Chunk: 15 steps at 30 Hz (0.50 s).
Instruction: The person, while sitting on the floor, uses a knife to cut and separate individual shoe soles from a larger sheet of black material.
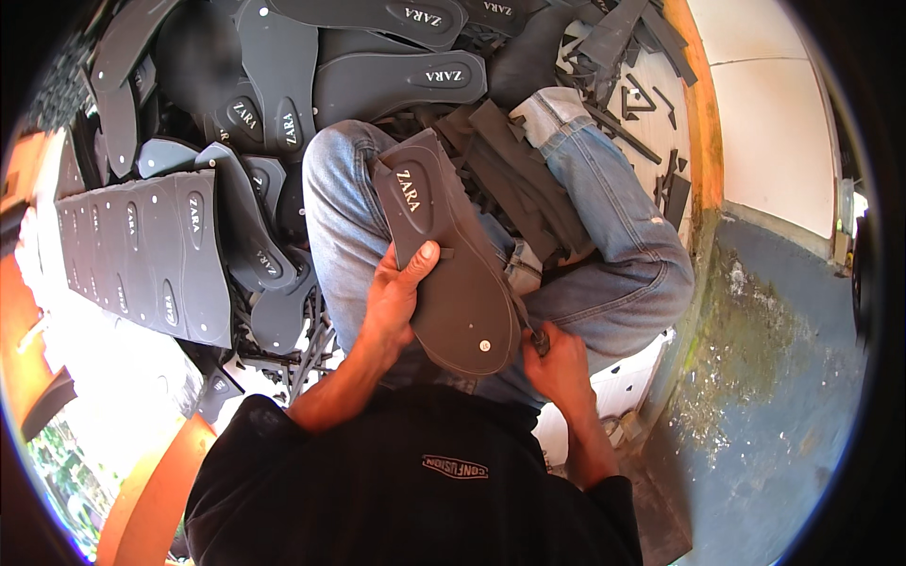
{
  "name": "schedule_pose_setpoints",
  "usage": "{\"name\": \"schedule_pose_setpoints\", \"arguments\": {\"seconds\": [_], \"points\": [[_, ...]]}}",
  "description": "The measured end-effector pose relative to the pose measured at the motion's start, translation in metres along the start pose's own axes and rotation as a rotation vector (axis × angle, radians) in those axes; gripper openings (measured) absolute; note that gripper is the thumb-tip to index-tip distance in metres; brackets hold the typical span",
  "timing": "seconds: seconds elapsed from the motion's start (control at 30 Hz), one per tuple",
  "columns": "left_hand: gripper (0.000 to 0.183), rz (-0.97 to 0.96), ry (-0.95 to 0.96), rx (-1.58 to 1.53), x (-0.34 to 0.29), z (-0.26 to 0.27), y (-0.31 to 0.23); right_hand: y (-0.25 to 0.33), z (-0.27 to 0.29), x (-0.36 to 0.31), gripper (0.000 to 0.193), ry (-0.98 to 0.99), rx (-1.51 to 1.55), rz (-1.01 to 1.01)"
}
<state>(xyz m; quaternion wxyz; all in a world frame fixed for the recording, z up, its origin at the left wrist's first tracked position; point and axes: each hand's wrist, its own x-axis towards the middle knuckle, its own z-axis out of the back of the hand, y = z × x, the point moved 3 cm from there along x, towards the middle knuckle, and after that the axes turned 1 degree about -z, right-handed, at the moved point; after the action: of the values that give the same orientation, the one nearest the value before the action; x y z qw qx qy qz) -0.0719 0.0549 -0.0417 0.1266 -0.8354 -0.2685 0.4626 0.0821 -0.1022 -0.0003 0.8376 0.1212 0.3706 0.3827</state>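
My left hand grips a dark grey foam insole by its left edge, thumb on top and fingers underneath. The insole is held tilted over my lap, its wide rounded end towards me. It has a raised oval pad with pale lettering at the far end and a small white dot near the round end. Just right of that round end, my right hand is closed around a slim dark-handled tool. The tool's tip lies close to the insole's right edge; its working end is too small to make out.
Several cut insoles lie piled ahead and to the left. An uncut foam sheet with insole outlines leans at left. Dark offcuts lie between my jeans-clad legs, and scraps at far right. A wooden edge borders the blue floor.
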Motion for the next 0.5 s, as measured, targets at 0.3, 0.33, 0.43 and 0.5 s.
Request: {"name": "schedule_pose_setpoints", "arguments": {"seconds": [0.3, 0.33, 0.43, 0.5], "points": [[0.039, 0.009, -0.023, -0.015, 0.002, 0.006, 0.002, 0.024, 0.000, 0.041, 0.017, 0.049, -0.072, 0.084], [0.039, 0.005, -0.024, -0.017, 0.003, 0.006, 0.001, 0.026, -0.001, 0.044, 0.018, 0.040, -0.060, 0.110], [0.040, 0.006, -0.037, -0.026, 0.002, 0.004, 0.001, 0.030, -0.006, 0.051, 0.022, -0.011, -0.019, 0.201], [0.040, 0.011, -0.039, -0.036, 0.001, 0.003, 0.001, 0.030, -0.013, 0.054, 0.025, -0.076, 0.015, 0.278]]}}
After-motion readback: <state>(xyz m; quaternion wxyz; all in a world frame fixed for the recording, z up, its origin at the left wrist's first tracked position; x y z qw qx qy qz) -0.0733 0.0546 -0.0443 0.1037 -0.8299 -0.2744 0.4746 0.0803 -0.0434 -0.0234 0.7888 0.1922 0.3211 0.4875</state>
